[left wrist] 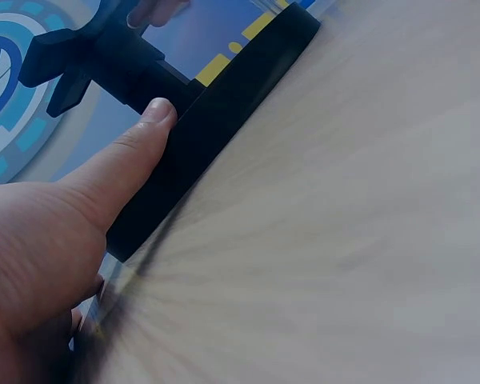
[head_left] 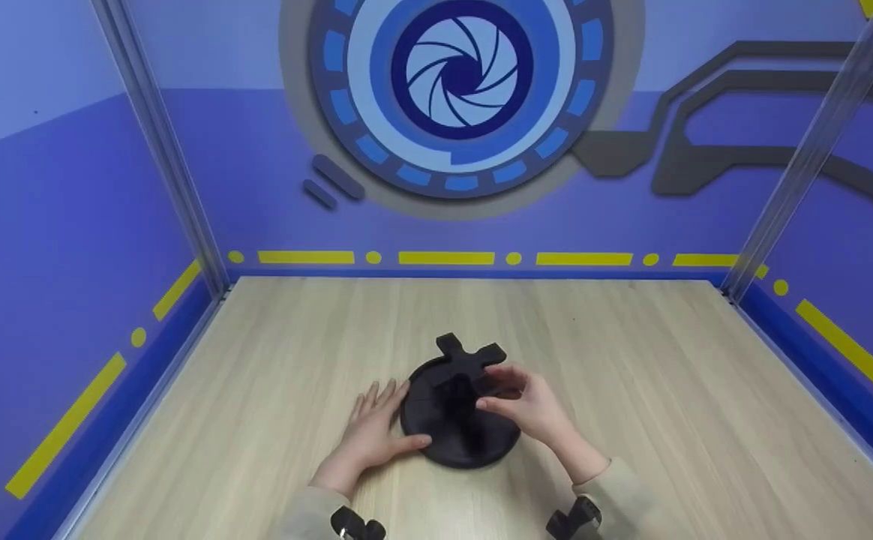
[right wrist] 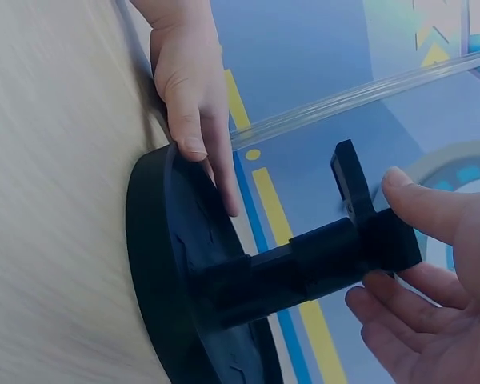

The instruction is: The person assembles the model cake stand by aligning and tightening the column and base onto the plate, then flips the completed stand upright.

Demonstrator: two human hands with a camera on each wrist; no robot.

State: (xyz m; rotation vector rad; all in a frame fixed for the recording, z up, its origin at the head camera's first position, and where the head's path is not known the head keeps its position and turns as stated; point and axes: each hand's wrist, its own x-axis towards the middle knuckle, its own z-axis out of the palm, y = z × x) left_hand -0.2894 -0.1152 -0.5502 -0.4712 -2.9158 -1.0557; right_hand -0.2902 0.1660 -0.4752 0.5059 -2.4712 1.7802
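A black stand with a round, dish-like base (head_left: 433, 409) stands upright on the wooden table. From its middle rises a short stepped column (right wrist: 272, 276), topped by a cross-shaped head (head_left: 470, 360) with stubby arms. My left hand (head_left: 371, 435) lies at the left of the base, its fingers straight along the edge and its thumb touching the rim, as the left wrist view shows. On the right side, my right hand (head_left: 530, 405) pinches the head between thumb and fingers. Those fingertips (right wrist: 372, 280) curl under one arm of the head; the hand partly hides it in the head view.
The light wood table (head_left: 669, 390) extends around the stand on all sides. Blue printed panels (head_left: 256, 172) with yellow dashes enclose the back and both sides. Metal posts (head_left: 174, 165) rise at the back corners.
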